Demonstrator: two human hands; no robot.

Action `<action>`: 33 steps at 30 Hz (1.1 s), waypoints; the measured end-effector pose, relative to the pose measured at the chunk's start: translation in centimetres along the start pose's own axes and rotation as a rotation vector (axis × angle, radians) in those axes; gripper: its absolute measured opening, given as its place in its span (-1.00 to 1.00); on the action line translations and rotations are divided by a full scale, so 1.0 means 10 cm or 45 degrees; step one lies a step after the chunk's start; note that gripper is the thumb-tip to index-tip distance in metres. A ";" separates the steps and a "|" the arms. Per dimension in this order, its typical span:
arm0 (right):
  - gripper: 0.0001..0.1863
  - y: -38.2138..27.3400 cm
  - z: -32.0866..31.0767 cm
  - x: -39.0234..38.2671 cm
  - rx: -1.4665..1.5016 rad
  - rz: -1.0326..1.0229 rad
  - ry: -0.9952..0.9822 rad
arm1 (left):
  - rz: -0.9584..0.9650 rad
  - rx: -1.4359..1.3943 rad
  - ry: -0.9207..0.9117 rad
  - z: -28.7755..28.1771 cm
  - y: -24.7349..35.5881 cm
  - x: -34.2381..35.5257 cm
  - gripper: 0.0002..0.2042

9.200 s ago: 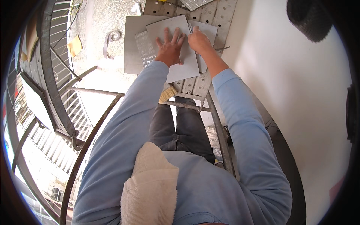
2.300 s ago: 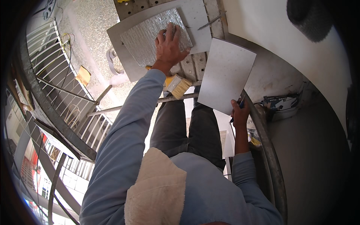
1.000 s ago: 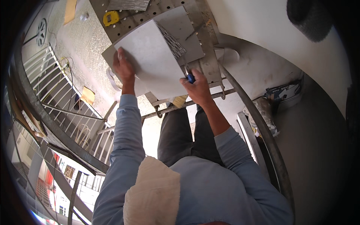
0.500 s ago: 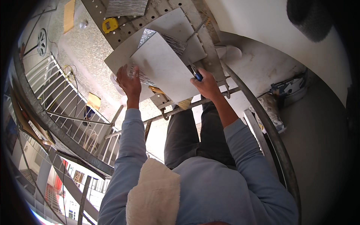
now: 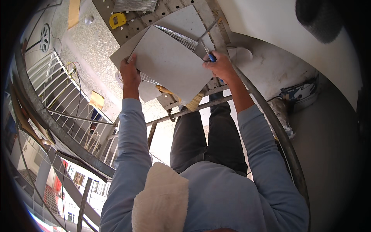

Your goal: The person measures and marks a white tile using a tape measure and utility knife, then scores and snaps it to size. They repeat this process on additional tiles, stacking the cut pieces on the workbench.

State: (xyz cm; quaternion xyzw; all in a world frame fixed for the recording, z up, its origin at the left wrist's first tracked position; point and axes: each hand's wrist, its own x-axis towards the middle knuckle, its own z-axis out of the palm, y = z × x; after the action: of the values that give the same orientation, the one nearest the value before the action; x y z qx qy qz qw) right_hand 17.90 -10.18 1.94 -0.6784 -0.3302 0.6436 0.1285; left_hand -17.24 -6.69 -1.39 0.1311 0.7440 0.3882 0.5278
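One grey sheet [image 5: 170, 58] is pinched at its left edge by the nearly closed left hand [image 5: 130, 72], above one perforated platform [image 5: 167, 7]; one blue-handled tool [image 5: 212, 58] is gripped in the curled right hand [image 5: 222, 67], at the sheet's right corner. One tape measure [image 5: 117, 20] and one brush [image 5: 196, 101] — partly covered — are seen.

Silver sheet [image 5: 179, 38] mostly hidden, brush [image 5: 194, 102] partly covered

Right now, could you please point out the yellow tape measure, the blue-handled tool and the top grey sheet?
Yellow tape measure [image 5: 117, 20], head view: middle of its case.
Blue-handled tool [image 5: 212, 57], head view: its blue handle.
Top grey sheet [image 5: 170, 58], head view: middle of its upper face.
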 end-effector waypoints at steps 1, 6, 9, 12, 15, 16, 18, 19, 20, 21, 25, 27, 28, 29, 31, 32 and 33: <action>-0.69 0.02 0.01 0.04 -0.009 0.032 0.049 | 0.017 -0.005 0.001 -0.01 -0.03 -0.01 -0.48; -0.72 0.06 0.05 0.32 -0.046 -0.138 0.164 | 0.025 0.010 0.053 -0.06 -0.10 0.02 -0.52; -0.70 0.08 0.09 0.46 -0.172 -0.184 0.225 | 0.028 0.108 0.081 -0.04 -0.09 0.10 -0.53; -0.66 0.12 0.14 0.56 -0.273 -0.204 0.254 | 0.032 0.187 0.127 -0.02 -0.09 0.15 -0.52; -0.63 0.17 0.17 0.59 -0.329 -0.246 0.282 | 0.026 0.254 0.139 0.00 -0.09 0.18 -0.51; -0.61 0.17 0.17 0.59 -0.346 -0.241 0.295 | 0.019 0.278 0.139 0.00 -0.09 0.18 -0.50; -0.59 0.18 0.19 0.56 -0.367 -0.367 0.364 | 0.025 0.291 0.146 0.00 -0.10 0.19 -0.50; -0.58 0.17 0.19 0.55 -0.377 -0.415 0.398 | 0.038 0.283 0.153 0.00 -0.11 0.19 -0.49; -0.57 0.17 0.20 0.53 -0.351 -0.405 0.382 | 0.051 0.277 0.160 0.00 -0.11 0.19 -0.48; -0.56 0.16 0.20 0.52 -0.326 -0.397 0.364 | 0.047 0.280 0.159 -0.01 -0.12 0.19 -0.48; -0.57 0.11 0.19 0.54 -0.300 -0.441 0.345 | 0.028 0.285 0.158 -0.03 -0.12 0.20 -0.47; -0.57 0.09 0.17 0.56 -0.332 -0.461 0.330 | 0.024 0.284 0.165 -0.03 -0.11 0.19 -0.48; -0.57 0.09 0.15 0.57 -0.348 -0.470 0.322 | 0.026 0.285 0.171 -0.02 -0.11 0.19 -0.49; -0.58 0.08 0.14 0.58 -0.335 -0.458 0.305 | 0.029 0.286 0.176 -0.01 -0.10 0.18 -0.49; -0.58 0.06 0.12 0.59 -0.312 -0.438 0.272 | 0.019 0.318 0.195 0.00 -0.09 0.18 -0.52; -0.58 0.06 0.11 0.59 -0.328 -0.420 0.268 | 0.023 0.332 0.202 0.00 -0.09 0.18 -0.53; -0.58 0.05 0.11 0.59 -0.343 -0.403 0.263 | 0.009 0.350 0.194 0.00 -0.08 0.18 -0.52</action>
State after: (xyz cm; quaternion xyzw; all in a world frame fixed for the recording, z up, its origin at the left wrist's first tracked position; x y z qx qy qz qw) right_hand 16.69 -7.19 -3.20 -0.6915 -0.5005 0.4928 0.1691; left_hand -17.81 -6.15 -3.16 0.1749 0.8276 0.2934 0.4454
